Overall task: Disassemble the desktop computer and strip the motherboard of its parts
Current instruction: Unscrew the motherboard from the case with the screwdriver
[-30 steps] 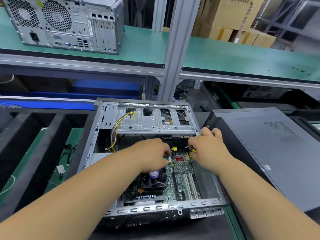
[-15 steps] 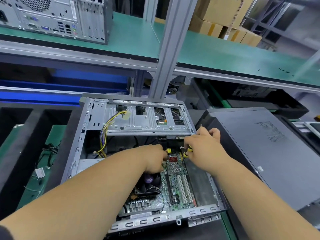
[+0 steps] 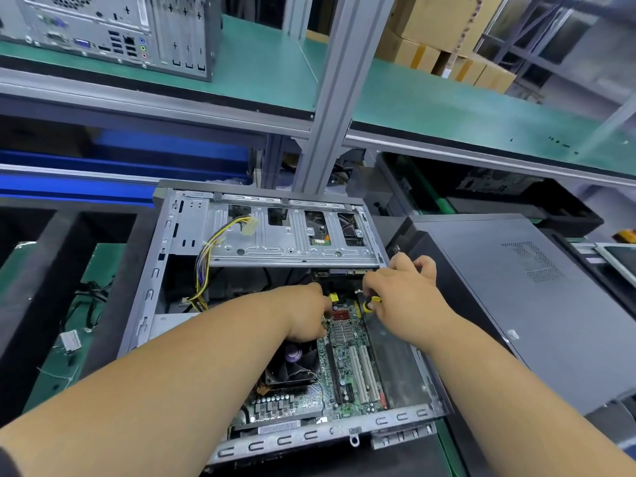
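Observation:
An open desktop case lies on its side in front of me. Inside it sits the green motherboard, with a black CPU fan at its left. Both hands reach to the board's far end, under the metal drive cage. My left hand has its fingers curled at a small yellow plug. My right hand pinches a yellow-and-black connector just above the board. A bundle of yellow and black wires hangs at the left of the case.
A closed black computer case lies close on the right. Black foam trays stand to the left. A grey post rises behind the case. The green shelf above bears another computer and cardboard boxes.
Both hands stay at the same yellow connectors at the board's far end. My view has drifted lower and slightly closer to the case.

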